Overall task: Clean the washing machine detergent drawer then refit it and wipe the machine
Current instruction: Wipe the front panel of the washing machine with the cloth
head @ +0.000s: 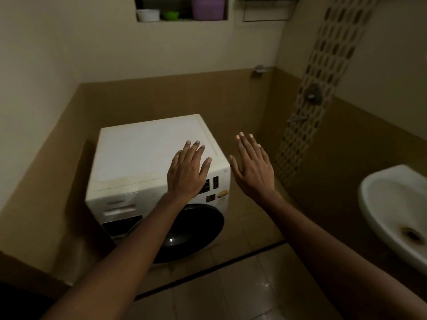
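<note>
Room: dim, with cream upper walls and tan tiling (161, 93) below; pale glossy floor tiles (242, 285).
Washing machine: a white front-loading washing machine (147, 158) stands in the corner against the tiled walls, its round dark glass door (191, 229) closed.
Detergent drawer: the white plastic detergent drawer front (120, 210) sits at the machine's upper left, above a dark panel; blurred, so I cannot tell if it is fully seated.
Basin: a white ceramic wash basin (392, 204) on the right, stained around the drain.
Wall niche: holds a purple plastic tub (208, 8), a white bowl (147, 15) and a green bowl (170, 15).
Left hand: left hand (187, 174) flat, fingers spread, empty, over the machine's front right edge.
Right hand: right hand (254, 169) open, fingers extended, holding nothing, just right of the machine.
</note>
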